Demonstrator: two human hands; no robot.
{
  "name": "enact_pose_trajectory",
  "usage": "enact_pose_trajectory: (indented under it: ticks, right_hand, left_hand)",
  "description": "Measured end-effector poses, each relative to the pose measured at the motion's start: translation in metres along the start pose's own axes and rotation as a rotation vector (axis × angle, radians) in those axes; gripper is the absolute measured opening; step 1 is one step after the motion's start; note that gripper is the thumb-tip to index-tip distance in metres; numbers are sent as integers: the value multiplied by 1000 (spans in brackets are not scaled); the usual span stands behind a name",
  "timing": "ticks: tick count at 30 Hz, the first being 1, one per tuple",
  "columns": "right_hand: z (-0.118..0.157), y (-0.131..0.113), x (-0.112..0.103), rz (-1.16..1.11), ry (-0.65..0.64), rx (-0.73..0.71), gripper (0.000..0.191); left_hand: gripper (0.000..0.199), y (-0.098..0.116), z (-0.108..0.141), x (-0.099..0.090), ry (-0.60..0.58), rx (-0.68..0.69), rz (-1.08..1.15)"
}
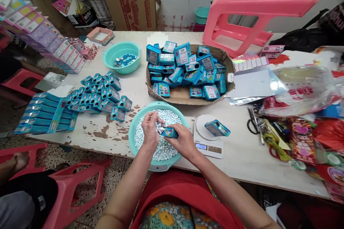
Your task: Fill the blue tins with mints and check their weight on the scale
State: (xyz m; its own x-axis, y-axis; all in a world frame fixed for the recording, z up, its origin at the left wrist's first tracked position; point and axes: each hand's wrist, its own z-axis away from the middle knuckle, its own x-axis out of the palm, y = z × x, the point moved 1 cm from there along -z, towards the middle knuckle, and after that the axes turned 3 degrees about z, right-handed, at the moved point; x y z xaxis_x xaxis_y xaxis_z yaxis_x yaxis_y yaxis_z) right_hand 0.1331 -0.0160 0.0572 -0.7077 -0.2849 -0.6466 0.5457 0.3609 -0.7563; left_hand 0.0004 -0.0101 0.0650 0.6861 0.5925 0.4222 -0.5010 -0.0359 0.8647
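Observation:
My right hand [182, 139] grips a small blue tin [170, 132] on its side over a turquoise basin [156, 168]. White candies [169, 152] fill much of that basin. My left hand [150, 128] is closed around a few candies [159, 127] at the tin's left end. Just right of the basin stands a white digital scale [219, 152] with a lit display. Another blue tin [217, 128] lies tilted at the scale's right side, with white showing in its round opening.
A cardboard tray [174, 97] heaped with blue tins stands behind the basin. More tins [107, 94] sit to the left, near a second turquoise basin [122, 68] with blue and silver caps. Scissors [252, 121] and bags lie right; a pink stool [242, 7] rests at the back.

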Motion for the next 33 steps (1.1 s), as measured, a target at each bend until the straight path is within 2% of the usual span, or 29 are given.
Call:
enact_pose_trajectory:
  ticks: [3, 7, 14, 21, 26, 30, 33]
  right_hand:
    - [1, -1, -1, -8, 4, -12, 36]
    - [1, 0, -3, -37, 29, 14, 37]
    - [0, 4, -2, -77, 48, 42, 37]
    - [6, -6, -11, -120, 51, 23, 38]
    - [6, -5, -10, -94, 59, 67, 35]
    - [2, -3, -8, -101, 58, 67, 36]
    - [0, -1, -6, -140, 54, 71, 40]
  left_hand:
    - [25, 1, 1, 2, 20, 24, -11]
    - [23, 2, 1, 3, -15, 42, -34]
    - [24, 0, 4, 5, 16, 7, -51]
    - [21, 9, 9, 10, -16, 45, -3]
    - [22, 4, 10, 10, 11, -27, -27]
    - [23, 3, 12, 9, -63, 11, -49]
    - [28, 4, 14, 10, -110, -10, -73]
